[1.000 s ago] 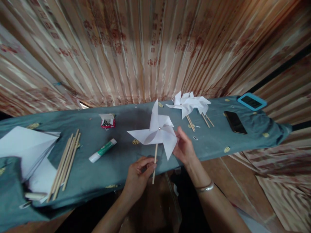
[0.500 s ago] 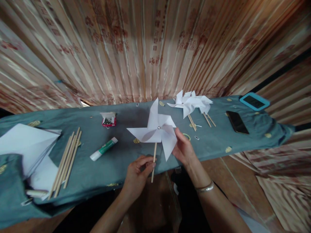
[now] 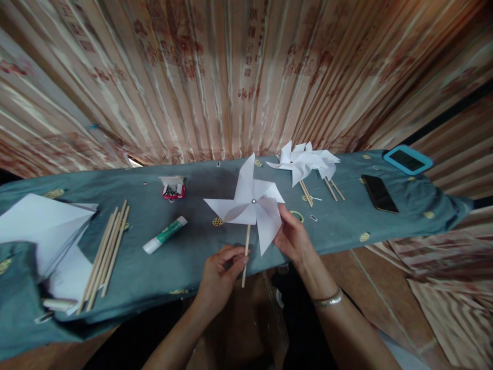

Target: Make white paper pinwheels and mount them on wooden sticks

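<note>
I hold a white paper pinwheel (image 3: 249,204) upright over the front edge of a table draped in teal cloth (image 3: 185,267). My left hand (image 3: 220,272) pinches its thin wooden stick (image 3: 245,256) between thumb and fingers. My right hand (image 3: 293,236) touches the lower right blade of the pinwheel with its fingertips. A silver pin shows at the pinwheel's centre.
Finished pinwheels (image 3: 304,162) lie at the back right, near a black phone (image 3: 379,192) and a blue-cased device (image 3: 407,159). A glue stick (image 3: 165,235), a small red box of pins (image 3: 172,188), a bundle of wooden sticks (image 3: 106,254) and white paper sheets (image 3: 38,226) lie to the left.
The pinwheel and both hands have kept their hold; the view has shifted slightly, with the pinwheel a little higher and to the right.
</note>
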Demonstrator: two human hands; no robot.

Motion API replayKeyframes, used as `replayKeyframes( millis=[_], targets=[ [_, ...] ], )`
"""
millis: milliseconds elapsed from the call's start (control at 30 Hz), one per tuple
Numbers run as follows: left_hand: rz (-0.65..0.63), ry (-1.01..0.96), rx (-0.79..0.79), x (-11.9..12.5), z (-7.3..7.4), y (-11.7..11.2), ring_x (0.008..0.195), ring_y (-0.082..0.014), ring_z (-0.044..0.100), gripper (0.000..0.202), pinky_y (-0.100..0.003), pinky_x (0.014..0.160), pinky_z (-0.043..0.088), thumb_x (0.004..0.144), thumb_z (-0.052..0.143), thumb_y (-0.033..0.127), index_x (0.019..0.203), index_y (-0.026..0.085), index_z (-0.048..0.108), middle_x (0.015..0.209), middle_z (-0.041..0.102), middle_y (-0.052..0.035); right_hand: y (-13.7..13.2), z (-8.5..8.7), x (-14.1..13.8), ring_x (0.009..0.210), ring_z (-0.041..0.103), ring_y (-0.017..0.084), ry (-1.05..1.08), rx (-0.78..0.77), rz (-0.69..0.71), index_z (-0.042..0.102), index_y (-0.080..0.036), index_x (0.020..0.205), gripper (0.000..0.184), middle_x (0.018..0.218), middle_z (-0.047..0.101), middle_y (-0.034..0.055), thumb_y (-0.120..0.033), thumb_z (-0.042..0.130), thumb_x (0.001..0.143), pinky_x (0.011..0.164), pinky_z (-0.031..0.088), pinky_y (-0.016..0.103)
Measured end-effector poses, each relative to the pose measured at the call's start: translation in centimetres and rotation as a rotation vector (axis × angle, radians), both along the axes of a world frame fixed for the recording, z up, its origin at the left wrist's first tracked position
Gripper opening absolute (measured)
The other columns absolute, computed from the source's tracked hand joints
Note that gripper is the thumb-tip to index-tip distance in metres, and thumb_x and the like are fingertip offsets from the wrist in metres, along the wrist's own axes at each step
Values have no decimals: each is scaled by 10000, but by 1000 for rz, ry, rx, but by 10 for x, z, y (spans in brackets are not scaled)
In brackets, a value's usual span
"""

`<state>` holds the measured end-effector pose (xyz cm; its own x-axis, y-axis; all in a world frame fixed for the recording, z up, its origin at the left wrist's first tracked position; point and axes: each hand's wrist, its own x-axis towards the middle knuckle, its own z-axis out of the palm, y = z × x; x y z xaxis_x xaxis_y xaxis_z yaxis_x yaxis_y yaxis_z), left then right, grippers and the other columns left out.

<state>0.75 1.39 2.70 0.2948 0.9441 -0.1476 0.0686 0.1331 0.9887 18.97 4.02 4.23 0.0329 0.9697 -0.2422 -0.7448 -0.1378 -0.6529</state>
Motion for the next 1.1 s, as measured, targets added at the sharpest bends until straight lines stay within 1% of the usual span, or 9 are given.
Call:
replayKeyframes(
  millis=[200,400,633,833,933,1100],
  targets=[
    [-3,-11,13,0,-3,0,672,-155,548,136,-260,636,432,733,672,282,780,190,760,720,638,-32,0,1,-1,984,690,236,-8,10,8,706,-212,866,212,777,758,10,-349,746,710,873,562,352],
    [-14,5,11,1,0,1,668,-149,535,130,-251,630,429,736,669,274,778,190,759,704,618,-23,-1,2,-2,985,692,237,-10,10,12,708,-203,878,224,792,761,14,-344,745,707,863,566,348],
    [-6,3,29,2,0,2,651,-142,528,120,-249,627,428,729,671,273,751,188,753,681,598,-13,-1,3,-3,894,713,234,-10,4,23,715,-193,891,245,807,767,25,-342,745,699,809,577,345],
    [-10,-24,12,2,0,2,660,-142,521,131,-251,629,420,738,674,289,748,185,753,689,599,-17,-1,1,-2,897,712,227,0,-7,16,712,-187,883,209,788,765,24,-311,738,717,834,569,349],
    [-13,-27,6,2,1,3,662,-143,517,133,-251,633,414,736,675,292,744,182,749,692,599,-20,-2,0,-2,838,718,215,5,-8,18,716,-192,882,215,769,762,17,-303,756,703,798,576,333],
    [-21,-22,-2,2,1,3,664,-143,508,137,-251,634,407,743,665,279,762,176,752,683,581,-15,-2,1,-5,710,708,179,2,25,26,730,-195,892,278,754,759,9,-325,801,657,701,580,280]
  ],
)
